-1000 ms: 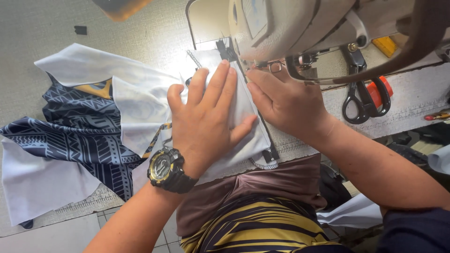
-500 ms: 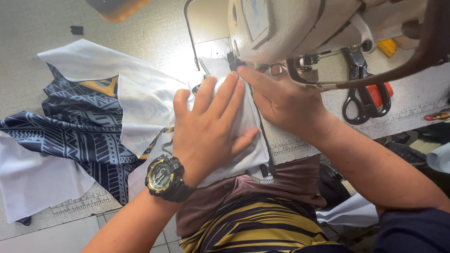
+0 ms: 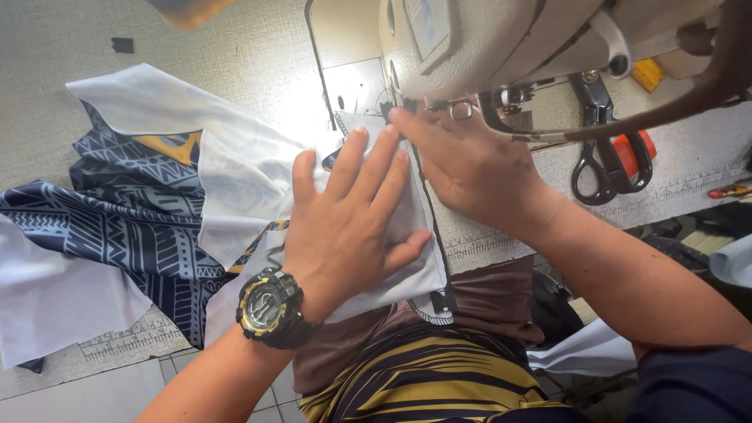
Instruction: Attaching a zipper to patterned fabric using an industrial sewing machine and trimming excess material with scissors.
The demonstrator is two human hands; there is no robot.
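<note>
- Head view: white fabric panel lies on the sewing table, long edge running twelve to six toward the machine head.
- Left hand lies flat, fingers spread, pressing it.
- Right hand, at two o'clock, pins its edge, nearer the needle; nothing gripped.

The white fabric looks thin, smooth and faintly sheeny; at 9 o'clock from it, the navy patterned cloth is matt. The counter is dull, finely speckled laminate. The sewing machine is glossy painted metal. The scissors have dark metal handles. The watch is chunky matt plastic.
</note>
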